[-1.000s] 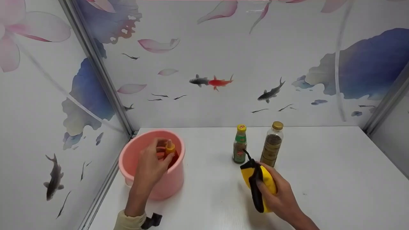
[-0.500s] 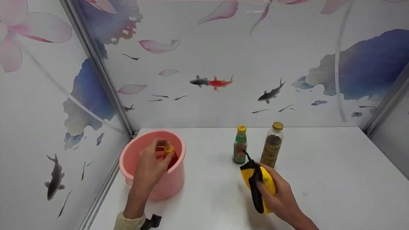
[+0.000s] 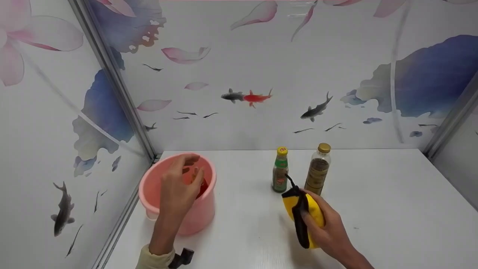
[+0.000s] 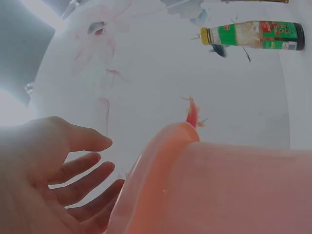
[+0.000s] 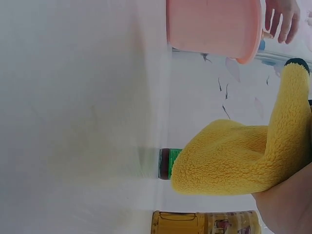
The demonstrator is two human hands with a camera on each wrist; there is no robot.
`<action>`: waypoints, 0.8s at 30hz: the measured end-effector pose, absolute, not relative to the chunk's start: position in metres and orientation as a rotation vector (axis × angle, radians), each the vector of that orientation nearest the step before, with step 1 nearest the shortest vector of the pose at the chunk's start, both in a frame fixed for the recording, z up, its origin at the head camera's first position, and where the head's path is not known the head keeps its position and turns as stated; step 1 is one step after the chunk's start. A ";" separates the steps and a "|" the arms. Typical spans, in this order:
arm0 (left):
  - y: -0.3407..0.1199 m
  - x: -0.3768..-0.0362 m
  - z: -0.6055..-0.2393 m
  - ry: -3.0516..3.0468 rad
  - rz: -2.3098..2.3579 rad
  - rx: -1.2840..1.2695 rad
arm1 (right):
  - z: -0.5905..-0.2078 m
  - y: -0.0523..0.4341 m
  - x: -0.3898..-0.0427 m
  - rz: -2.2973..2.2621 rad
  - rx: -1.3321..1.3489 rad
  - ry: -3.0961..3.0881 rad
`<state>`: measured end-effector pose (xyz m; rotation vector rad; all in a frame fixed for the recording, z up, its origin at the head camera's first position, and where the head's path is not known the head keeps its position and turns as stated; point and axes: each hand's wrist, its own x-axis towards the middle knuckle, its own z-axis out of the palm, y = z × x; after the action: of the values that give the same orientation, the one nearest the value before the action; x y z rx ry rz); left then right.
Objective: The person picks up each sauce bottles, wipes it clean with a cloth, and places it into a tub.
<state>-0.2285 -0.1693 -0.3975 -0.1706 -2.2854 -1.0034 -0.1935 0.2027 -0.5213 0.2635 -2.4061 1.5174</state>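
Released since the earlier frames, the orange-capped bottle (image 3: 197,180) now sits low inside the pink bucket (image 3: 157,188), only its cap and reddish body showing past the palm, where half a second ago the fingers were pinched round its neck. The left hand (image 3: 178,188) has lifted slightly; its fingers (image 4: 80,170) are spread and relaxed above the bucket's rim, holding nothing, which the left wrist view shows plainly. That looks like a let-go over the opening, so the bottle drops inside rather than onto the table (image 3: 373,194).

The right hand (image 3: 326,228) has scarcely shifted. Its fingers are curled round a yellow plush toy (image 3: 310,213) with black trim, which it holds near the front middle of the table; whether the toy rests on the surface I cannot tell. The right wrist view shows the fleecy yellow body bulging out of the grip, squeezed somewhat, a firm enough hold for a soft thing.

Just behind the toy, toward the middle of the table, stand two upright bottles near each other: a green-labelled bottle (image 3: 280,170) with a yellow cap, and to its right a taller clear bottle (image 3: 318,169) with a gold cap and dark contents. The toy's black tip overlaps the green-labelled bottle in the head view; whether they touch I cannot tell.

The bucket stands at the table's left edge near the back-left corner, against the painted wall panels (image 3: 261,74).
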 end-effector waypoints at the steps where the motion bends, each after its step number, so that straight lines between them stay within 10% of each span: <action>1: -0.166 -0.229 -0.397 -2.261 -1.003 -0.192 | -0.521 0.203 -0.194 1.517 0.260 -2.405; 24: -0.070 -0.271 -0.432 -2.309 -1.028 -0.510 | -0.508 0.213 -0.198 1.404 0.229 -2.332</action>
<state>-0.2713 -0.0697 -0.4318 -0.5100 -2.3092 -1.0283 -0.1975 0.2129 -0.5077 0.2294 -2.3320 1.4043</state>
